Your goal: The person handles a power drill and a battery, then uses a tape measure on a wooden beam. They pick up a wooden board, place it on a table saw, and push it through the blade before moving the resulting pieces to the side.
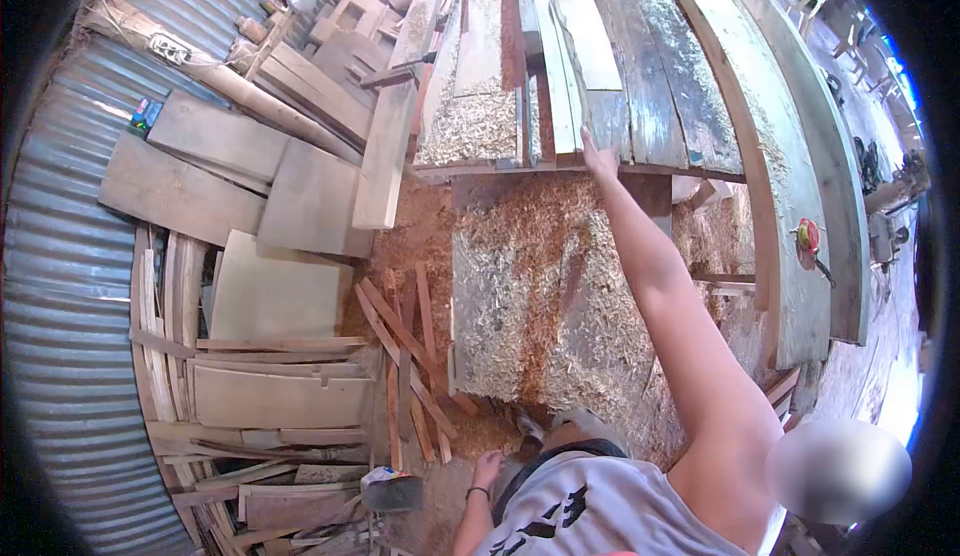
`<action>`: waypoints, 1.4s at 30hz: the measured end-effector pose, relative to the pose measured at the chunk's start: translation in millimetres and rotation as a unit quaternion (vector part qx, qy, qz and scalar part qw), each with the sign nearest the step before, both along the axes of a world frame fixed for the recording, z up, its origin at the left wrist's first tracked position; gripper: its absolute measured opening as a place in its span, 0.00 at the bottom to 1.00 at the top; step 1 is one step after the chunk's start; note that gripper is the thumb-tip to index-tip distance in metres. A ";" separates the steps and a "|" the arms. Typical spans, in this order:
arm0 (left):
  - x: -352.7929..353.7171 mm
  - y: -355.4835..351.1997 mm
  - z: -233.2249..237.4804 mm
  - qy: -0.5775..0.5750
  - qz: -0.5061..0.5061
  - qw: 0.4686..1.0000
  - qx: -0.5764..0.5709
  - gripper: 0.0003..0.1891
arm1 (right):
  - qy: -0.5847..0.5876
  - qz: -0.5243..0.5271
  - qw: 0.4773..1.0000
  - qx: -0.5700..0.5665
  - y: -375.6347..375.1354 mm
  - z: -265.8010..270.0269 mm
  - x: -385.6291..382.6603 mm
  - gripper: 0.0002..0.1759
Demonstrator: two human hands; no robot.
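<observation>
My right hand is stretched far forward and grips the near end of a long pale plank lying among other boards on the workbench. My left hand, a dark band on its wrist, hangs low beside my body with loosely curled fingers and nothing in it, just above the sawdust-strewn floor. Between the two hands stands a flat surface thickly covered in wood shavings.
Wide boards lean against a corrugated metal wall on the left. Thin reddish offcuts lie on the floor. A long curved board on the right carries a small red tool. Sawdust covers the ground.
</observation>
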State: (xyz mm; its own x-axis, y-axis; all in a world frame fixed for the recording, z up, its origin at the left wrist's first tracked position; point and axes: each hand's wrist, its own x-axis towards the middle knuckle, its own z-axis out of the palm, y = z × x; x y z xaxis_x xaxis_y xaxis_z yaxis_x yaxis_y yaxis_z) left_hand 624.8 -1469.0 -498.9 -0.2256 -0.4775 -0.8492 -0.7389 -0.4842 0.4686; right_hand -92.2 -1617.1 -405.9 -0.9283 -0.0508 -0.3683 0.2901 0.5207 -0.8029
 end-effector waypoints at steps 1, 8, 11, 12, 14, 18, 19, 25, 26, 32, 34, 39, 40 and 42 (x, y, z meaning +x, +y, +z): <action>-2.0 0.8 0.3 -0.003 0.002 1.000 0.006 0.14 | 0.001 0.011 1.000 -0.004 -2.9 0.7 -9.4 0.71; -53.5 -20.1 21.3 0.031 0.173 0.976 0.128 0.15 | 0.086 0.011 0.995 -0.051 -3.6 -33.6 -15.5 0.71; -87.0 -37.7 26.1 0.095 0.178 0.974 0.105 0.16 | 0.004 -0.012 0.987 -0.159 3.2 -41.5 -3.2 0.68; -104.8 -46.3 37.2 0.121 0.175 0.972 0.101 0.15 | -0.011 0.002 0.981 -0.194 2.6 -52.7 -3.1 0.66; -142.7 -68.0 46.2 0.154 0.154 0.972 0.092 0.15 | -0.039 0.030 0.963 -0.265 2.2 -67.6 -4.5 0.62; -219.0 -113.5 44.6 0.208 0.081 0.971 0.090 0.14 | -0.048 0.035 0.981 -0.185 20.7 -28.4 23.6 0.53; -243.6 -123.9 46.3 0.230 0.072 0.967 0.081 0.14 | -0.032 0.030 0.986 -0.158 18.6 -47.8 19.3 0.56; -404.4 -177.3 97.3 0.298 -0.015 0.954 0.014 0.25 | -0.025 0.036 0.981 -0.188 36.5 -27.8 53.2 0.59; -426.1 -181.2 105.4 0.303 -0.025 0.953 0.002 0.29 | -0.051 0.032 0.982 -0.179 40.6 -12.9 63.7 0.58; -531.8 -201.5 99.4 0.273 -0.036 0.961 -0.036 0.49 | -0.059 0.039 0.988 -0.135 49.2 -24.9 76.5 0.59; -551.5 -204.3 90.7 0.293 -0.025 0.956 -0.026 0.50 | -0.068 0.048 0.987 -0.134 53.6 -24.9 80.5 0.59; -552.5 -200.5 77.0 0.330 -0.076 0.935 0.104 0.40 | -0.047 0.064 0.988 -0.130 65.1 -31.9 93.5 0.56; -547.5 -195.5 80.4 0.353 -0.066 0.928 0.103 0.35 | -0.041 0.072 0.983 -0.164 68.0 -28.5 99.3 0.54; -543.2 -191.2 78.9 0.344 -0.060 0.933 0.087 0.34 | -0.037 0.078 0.978 -0.190 67.4 -14.3 106.8 0.51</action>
